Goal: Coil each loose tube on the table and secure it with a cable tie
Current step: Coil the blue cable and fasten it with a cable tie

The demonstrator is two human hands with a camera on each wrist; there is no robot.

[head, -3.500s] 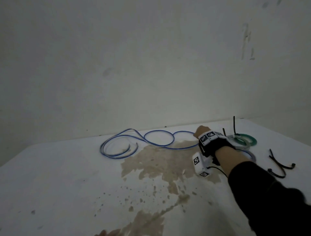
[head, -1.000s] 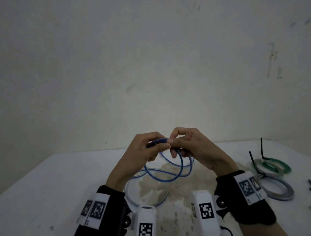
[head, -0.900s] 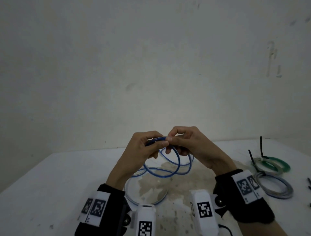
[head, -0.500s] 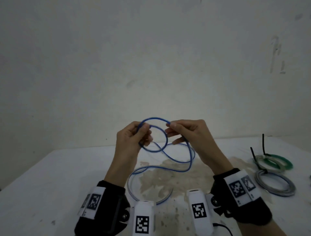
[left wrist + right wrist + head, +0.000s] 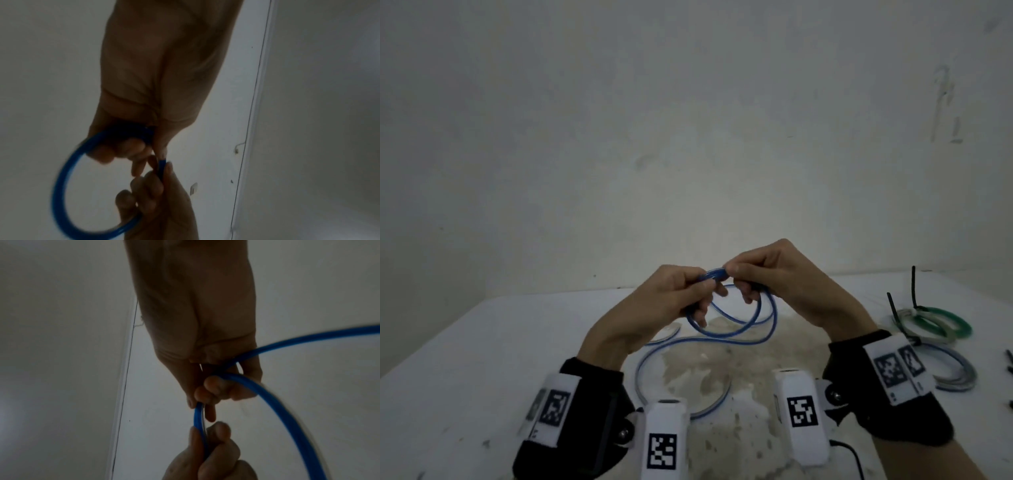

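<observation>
The blue tube (image 5: 740,324) is held up over the white table (image 5: 482,359), partly coiled. My left hand (image 5: 700,286) pinches the gathered loops at their top. My right hand (image 5: 734,270) pinches the same bundle just to the right, fingertips nearly touching the left's. Two or three loops hang below the hands, and the tube's tail (image 5: 645,370) curves on the table. In the left wrist view, the left hand (image 5: 159,152) grips the tube (image 5: 61,178). In the right wrist view, the right hand (image 5: 200,400) holds the tube (image 5: 277,402) as well.
At the right of the table lie a green coil (image 5: 945,320) with upright black cable ties (image 5: 914,287) and a grey coil (image 5: 957,375). Loose black ties (image 5: 1009,363) show at the right edge. A brown stain (image 5: 722,370) marks the middle. A wall stands behind.
The tube was picked up from the far table. Over the last half second, the raised open loop was folded down onto the bundle and both hands closed together on it.
</observation>
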